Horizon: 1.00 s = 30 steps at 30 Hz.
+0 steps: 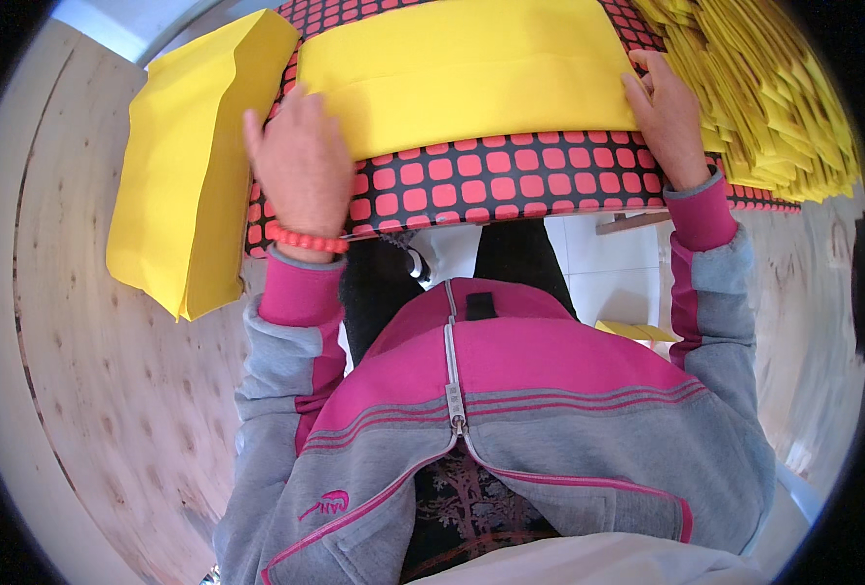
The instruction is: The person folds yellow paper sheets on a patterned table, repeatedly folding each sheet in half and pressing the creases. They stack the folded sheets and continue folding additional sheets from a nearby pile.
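A flat, folded piece of yellow cloth-like material [481,73] lies across a table cover [496,180] patterned with red rounded squares on black. My left hand [306,161], slightly blurred, is over the cloth's left end, palm down with its fingers apart. A red bead bracelet [308,240] circles that wrist. At the cloth's right edge rests my right hand [668,112], thumb and forefinger apart and touching the edge; its other fingers are partly hidden. Neither hand visibly grips anything.
A thick stack of yellow folded pieces [184,146] hangs over the table's left side. On the right, many yellow pieces [764,97] form a loose pile. Another yellow piece [635,331] shows low by my right sleeve. A pale wooden surface [111,361] extends at left.
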Each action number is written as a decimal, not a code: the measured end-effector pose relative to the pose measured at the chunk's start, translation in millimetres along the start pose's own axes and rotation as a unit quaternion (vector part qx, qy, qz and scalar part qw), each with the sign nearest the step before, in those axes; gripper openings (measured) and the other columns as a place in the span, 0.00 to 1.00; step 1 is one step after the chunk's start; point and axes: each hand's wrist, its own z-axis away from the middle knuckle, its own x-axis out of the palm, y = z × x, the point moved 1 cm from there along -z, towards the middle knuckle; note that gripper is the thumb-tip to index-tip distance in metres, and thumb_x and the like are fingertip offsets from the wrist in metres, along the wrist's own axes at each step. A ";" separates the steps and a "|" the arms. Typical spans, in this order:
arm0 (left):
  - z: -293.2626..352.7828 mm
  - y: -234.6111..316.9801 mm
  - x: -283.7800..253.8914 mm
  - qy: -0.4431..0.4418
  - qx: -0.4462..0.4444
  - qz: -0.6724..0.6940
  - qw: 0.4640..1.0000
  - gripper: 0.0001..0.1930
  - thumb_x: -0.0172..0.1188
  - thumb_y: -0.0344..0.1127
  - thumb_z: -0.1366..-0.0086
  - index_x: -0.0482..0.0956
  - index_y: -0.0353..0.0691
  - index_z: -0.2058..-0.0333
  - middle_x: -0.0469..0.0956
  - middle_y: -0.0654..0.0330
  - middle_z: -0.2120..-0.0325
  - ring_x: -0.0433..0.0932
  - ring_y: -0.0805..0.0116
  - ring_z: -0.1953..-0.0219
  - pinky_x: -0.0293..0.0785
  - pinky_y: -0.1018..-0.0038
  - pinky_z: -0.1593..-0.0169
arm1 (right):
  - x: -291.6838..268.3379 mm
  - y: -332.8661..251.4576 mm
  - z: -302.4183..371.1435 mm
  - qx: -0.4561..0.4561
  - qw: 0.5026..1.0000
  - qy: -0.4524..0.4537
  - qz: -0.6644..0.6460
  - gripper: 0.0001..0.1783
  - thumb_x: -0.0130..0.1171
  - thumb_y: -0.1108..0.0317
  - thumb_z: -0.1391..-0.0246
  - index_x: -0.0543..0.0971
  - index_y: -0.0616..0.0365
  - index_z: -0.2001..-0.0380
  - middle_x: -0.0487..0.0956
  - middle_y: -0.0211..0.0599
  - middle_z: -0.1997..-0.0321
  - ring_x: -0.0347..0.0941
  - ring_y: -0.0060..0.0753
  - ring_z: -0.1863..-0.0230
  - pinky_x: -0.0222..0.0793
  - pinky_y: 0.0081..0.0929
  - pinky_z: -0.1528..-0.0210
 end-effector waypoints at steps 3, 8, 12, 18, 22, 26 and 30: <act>-5.8 50.5 -1.8 -0.012 0.100 0.219 0.970 0.22 0.62 0.37 0.35 0.76 0.39 0.44 0.74 0.49 0.39 0.71 0.47 0.37 0.58 0.47 0.31 | 0.8 -1.0 -1.4 0.001 1.000 -0.004 -0.012 0.16 0.61 0.63 0.38 0.77 0.55 0.49 0.83 0.47 0.69 0.81 0.51 0.66 0.72 0.44 0.64; -15.4 104.6 5.6 -0.079 0.169 0.309 0.933 0.32 0.58 0.53 0.31 0.69 0.39 0.35 0.65 0.43 0.33 0.62 0.45 0.30 0.55 0.47 0.28 | 0.5 -1.6 -3.6 -0.007 1.000 -0.005 -0.010 0.16 0.61 0.63 0.38 0.77 0.58 0.49 0.82 0.46 0.70 0.80 0.47 0.67 0.72 0.43 0.63; -10.3 102.2 14.2 -0.134 0.155 0.277 0.939 0.37 0.55 0.59 0.30 0.65 0.41 0.32 0.61 0.42 0.31 0.58 0.46 0.27 0.52 0.43 0.28 | 1.2 3.8 -4.5 -0.011 1.000 -0.012 0.026 0.17 0.60 0.62 0.37 0.78 0.58 0.49 0.81 0.45 0.71 0.79 0.48 0.67 0.71 0.43 0.64; -3.9 99.5 18.3 -0.128 0.136 0.253 0.949 0.39 0.52 0.63 0.30 0.63 0.44 0.30 0.59 0.43 0.29 0.56 0.46 0.26 0.50 0.37 0.30 | 5.6 6.8 -3.6 -0.009 1.000 0.008 0.025 0.17 0.61 0.61 0.38 0.77 0.56 0.48 0.81 0.45 0.72 0.79 0.50 0.67 0.72 0.45 0.65; -7.0 95.7 18.6 -0.131 0.149 0.242 0.950 0.39 0.52 0.64 0.30 0.63 0.43 0.30 0.59 0.43 0.29 0.57 0.46 0.26 0.49 0.36 0.30 | 1.4 5.9 3.7 -0.011 0.994 0.034 0.106 0.17 0.61 0.60 0.39 0.78 0.54 0.49 0.81 0.44 0.68 0.80 0.52 0.64 0.74 0.46 0.64; -6.7 95.6 19.0 -0.130 0.153 0.235 0.951 0.40 0.51 0.65 0.30 0.63 0.44 0.29 0.58 0.43 0.28 0.57 0.46 0.26 0.48 0.36 0.30 | -9.0 -14.9 11.3 -0.061 0.976 0.107 0.179 0.18 0.61 0.61 0.41 0.78 0.53 0.49 0.82 0.44 0.59 0.80 0.52 0.61 0.76 0.46 0.59; -5.3 96.6 22.5 -0.132 0.145 0.239 0.951 0.39 0.51 0.65 0.30 0.64 0.44 0.30 0.59 0.44 0.29 0.56 0.47 0.26 0.47 0.35 0.29 | -2.4 -76.9 33.3 -0.122 0.981 0.123 0.089 0.18 0.60 0.63 0.40 0.78 0.58 0.49 0.81 0.44 0.48 0.79 0.50 0.52 0.75 0.43 0.51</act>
